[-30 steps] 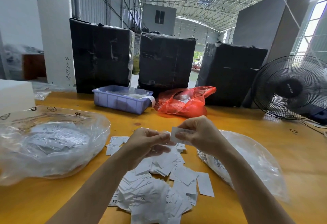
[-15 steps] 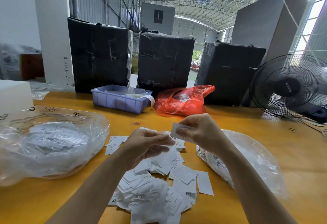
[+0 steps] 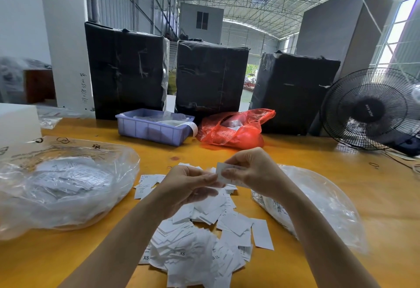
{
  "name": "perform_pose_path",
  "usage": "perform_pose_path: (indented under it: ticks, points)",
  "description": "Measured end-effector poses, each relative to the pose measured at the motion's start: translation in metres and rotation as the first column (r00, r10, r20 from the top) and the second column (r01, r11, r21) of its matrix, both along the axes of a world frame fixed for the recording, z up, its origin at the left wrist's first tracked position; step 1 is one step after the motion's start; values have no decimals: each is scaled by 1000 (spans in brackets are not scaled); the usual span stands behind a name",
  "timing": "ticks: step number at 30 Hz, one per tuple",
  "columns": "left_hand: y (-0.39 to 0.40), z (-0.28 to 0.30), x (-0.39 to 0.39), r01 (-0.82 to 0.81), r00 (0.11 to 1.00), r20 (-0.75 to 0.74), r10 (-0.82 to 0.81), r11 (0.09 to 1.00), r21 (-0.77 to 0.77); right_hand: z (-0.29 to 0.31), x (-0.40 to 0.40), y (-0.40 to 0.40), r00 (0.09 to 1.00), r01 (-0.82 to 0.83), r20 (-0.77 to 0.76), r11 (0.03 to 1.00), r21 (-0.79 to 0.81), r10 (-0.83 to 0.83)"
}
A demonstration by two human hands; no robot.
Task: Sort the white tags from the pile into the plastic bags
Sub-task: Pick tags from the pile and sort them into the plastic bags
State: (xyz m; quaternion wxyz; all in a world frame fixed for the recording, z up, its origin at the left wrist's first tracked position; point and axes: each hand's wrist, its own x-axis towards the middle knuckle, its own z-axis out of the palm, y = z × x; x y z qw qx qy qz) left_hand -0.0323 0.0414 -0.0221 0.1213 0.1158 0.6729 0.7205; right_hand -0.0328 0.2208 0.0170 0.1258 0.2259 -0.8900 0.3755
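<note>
No sleeves are worn: both forearms are seen bare up to the left hand (image 3: 186, 187) and the right hand (image 3: 254, 171). No rings or watch are seen.

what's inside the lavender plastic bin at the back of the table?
The lavender plastic bin holds crumpled clear plastic film and a white paper strip curling over its right rim. Its walls and the film hide anything lower down, so the bottom cannot be seen.
</note>
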Motion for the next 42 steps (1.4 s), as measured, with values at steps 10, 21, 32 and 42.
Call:
perform_pose_path:
  ticks: [10,21,32,42]
  points:
    - [-1,0,1,4,1000,-12,-4,1000,-7,-1,0,1,999,28,-15,999,-23,-28]
    - [-1,2,2,9,1000,-3,-9,1000,1,-1,1,-1,996,46,-82,999,6,-45]
    - [1,1,2,-32,999,32,32,999,4,0,3,-3,1000,-24,-2,999,45,24]
    - [0,5,2,-9,999,54,3,995,96,9,6,0,997,-1,-76,995,-96,-7]
